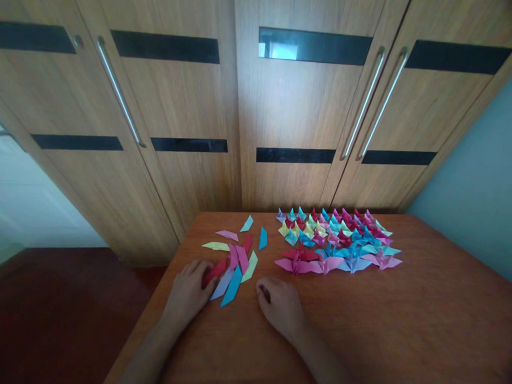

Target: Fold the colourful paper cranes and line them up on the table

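At the left of the table, my left hand (189,288) has its thumb and fingers closed around a red folded paper piece (216,272). Beside it lies a loose pile of folded paper strips with slanted ends: a lavender strip (222,284), a blue strip (232,287), magenta strips (238,258) and a pale green strip (250,267). My right hand (280,305) rests on the table right of the pile, fingers curled in and nothing visible in them. Beyond it stand rows of small origami cranes (352,262) in pink, blue, red and yellow.
The brown wooden table (403,323) reaches back to a wooden wardrobe (191,110) with long metal handles (120,92). A pale blue wall (486,168) borders the right side. Dark red floor (64,314) shows past the table's left edge, and a white door (22,199) stands further left.
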### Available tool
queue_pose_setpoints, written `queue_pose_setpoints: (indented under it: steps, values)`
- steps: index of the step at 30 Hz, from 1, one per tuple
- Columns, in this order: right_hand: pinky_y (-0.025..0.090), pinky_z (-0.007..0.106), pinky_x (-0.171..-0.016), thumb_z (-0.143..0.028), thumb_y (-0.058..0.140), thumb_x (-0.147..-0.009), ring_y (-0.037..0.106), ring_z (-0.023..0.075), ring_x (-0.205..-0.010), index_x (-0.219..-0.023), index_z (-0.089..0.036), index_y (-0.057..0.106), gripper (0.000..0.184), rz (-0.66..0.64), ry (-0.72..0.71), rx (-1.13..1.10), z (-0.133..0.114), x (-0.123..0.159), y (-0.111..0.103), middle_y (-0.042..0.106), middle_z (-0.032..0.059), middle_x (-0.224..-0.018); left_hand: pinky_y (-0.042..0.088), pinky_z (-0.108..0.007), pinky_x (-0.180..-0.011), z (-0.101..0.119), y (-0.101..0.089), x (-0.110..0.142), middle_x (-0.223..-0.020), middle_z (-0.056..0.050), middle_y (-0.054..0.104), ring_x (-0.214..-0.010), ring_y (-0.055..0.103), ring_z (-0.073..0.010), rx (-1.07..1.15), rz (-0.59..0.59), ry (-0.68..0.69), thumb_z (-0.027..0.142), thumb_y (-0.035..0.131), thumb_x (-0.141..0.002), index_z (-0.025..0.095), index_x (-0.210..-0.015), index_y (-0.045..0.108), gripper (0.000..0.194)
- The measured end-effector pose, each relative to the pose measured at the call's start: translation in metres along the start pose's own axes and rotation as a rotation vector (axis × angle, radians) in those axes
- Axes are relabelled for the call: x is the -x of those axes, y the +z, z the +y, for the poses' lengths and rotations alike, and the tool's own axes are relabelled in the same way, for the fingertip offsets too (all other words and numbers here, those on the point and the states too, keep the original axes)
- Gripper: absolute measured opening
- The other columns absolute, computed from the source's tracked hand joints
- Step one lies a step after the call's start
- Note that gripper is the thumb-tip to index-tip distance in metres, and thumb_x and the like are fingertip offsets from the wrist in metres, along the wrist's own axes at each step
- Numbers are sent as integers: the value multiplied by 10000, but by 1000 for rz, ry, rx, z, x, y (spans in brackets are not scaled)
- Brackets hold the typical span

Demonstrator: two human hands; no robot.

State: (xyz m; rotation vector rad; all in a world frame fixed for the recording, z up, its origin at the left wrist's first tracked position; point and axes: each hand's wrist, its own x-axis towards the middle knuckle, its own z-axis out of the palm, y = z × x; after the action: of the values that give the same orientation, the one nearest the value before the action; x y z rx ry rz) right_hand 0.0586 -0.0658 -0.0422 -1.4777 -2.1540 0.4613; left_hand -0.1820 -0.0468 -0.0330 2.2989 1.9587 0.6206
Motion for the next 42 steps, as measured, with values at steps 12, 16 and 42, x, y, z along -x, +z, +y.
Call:
queue_pose_setpoints:
  steps: [12, 16, 42]
  values:
    - [389, 205, -644, -160, 450, -824, 569, 121, -689, -789, -199, 615, 173, 83, 43, -276, 4, 11, -7, 637, -2, -747, 510, -305, -756, 17, -7, -9, -906, -34, 698, -841, 645, -207, 586, 113, -212, 410, 496, -792, 184, -923, 629, 294]
    - [417, 224, -629, -213, 431, -842, 585, 138, -654, -804, -201, 621, 194, 146, 126, -350, 17, 32, -15, 641, 5, -709, 514, -288, -711, 65, 5, -10, -871, -36, 702, -777, 645, -187, 769, -33, -135, 346, 516, -797, 175, -925, 657, 255]
    - [424, 230, -605, -304, 362, -875, 658, 160, -700, -934, -250, 627, 278, 202, 462, 160, 84, 108, -45, 703, 10, -842, 256, -416, -1074, 191, 63, 37, -1409, -122, 410, -1288, 354, -261, -57, -163, 643, 319, 357, -922, 111, -1298, 460, 442]
